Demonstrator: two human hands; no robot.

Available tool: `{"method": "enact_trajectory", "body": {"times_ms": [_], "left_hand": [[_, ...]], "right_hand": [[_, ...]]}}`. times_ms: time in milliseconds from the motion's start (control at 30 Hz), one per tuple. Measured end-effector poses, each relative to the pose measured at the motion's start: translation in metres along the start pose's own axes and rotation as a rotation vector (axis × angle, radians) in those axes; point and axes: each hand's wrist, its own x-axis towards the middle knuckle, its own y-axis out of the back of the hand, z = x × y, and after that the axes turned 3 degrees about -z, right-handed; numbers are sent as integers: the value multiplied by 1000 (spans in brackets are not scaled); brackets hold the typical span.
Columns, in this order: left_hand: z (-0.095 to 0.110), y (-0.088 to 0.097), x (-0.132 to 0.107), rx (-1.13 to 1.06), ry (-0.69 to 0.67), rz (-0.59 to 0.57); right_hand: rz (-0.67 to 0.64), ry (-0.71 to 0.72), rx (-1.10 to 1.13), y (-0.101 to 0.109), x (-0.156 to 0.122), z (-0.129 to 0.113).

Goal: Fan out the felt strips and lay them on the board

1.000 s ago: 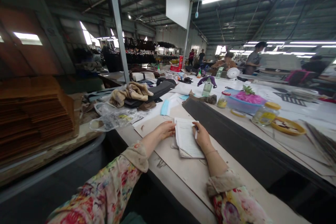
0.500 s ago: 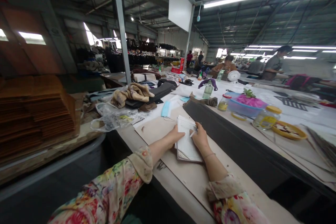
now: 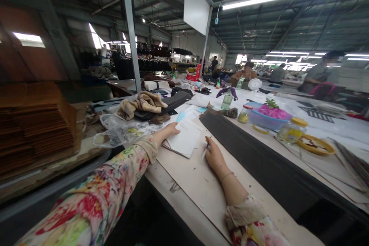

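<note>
My left hand (image 3: pixel 170 129) grips the upper left edge of a white paper notepad (image 3: pixel 186 138), which lies low over or on the beige board (image 3: pixel 193 184). The thumb rests on top of its page. To the right of the pad, my right hand (image 3: pixel 213 153) is closed around a slim pen (image 3: pixel 205 150), apart from the paper. A blue face mask (image 3: pixel 180 116) shows partly behind the pad. Along the right side of the board runs a long black strip of material (image 3: pixel 245 142).
Left lie a crumpled clear plastic bag (image 3: pixel 115 130), a beige fleece cloth (image 3: pixel 144 103) and stacked brown sheets (image 3: pixel 37 119). Right stand glass jars (image 3: pixel 291 130), a yellow dish (image 3: pixel 317 145) and a blue bowl (image 3: pixel 262 117). A spray bottle (image 3: pixel 227 100) stands behind. Several people work farther back.
My left hand has carried the notepad to the left and away from me. The right hand has come off the pad and now sits over the board, still holding the pen.
</note>
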Motion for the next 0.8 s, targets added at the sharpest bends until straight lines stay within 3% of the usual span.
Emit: {"method": "enact_trajectory", "body": {"times_ms": [67, 167, 233, 300, 367, 467, 567, 667, 800], "left_hand": [[1, 4, 4, 63, -35, 99], [10, -10, -10, 125, -151, 183], [19, -30, -29, 107, -225, 74], [28, -50, -50, 21, -229, -178], [34, -64, -68, -52, -229, -358], [39, -69, -85, -87, -321, -430], [38, -62, -90, -72, -376, -484], [32, -48, -80, -13, -353, -392], [10, -16, -47, 132, -285, -34]], "right_hand": [[-18, 0, -6, 1, -1, 1], [-37, 5, -20, 4, -1, -2], [-46, 27, -41, 5, 0, -8], [-46, 63, -64, 6, 1, -14], [-43, 102, -74, 7, 0, -20], [-46, 118, -44, 8, -2, -28], [-48, 100, 21, 8, -3, -33], [-60, 99, 85, 10, 0, -39], [88, 93, 193, 33, 10, -59]]}}
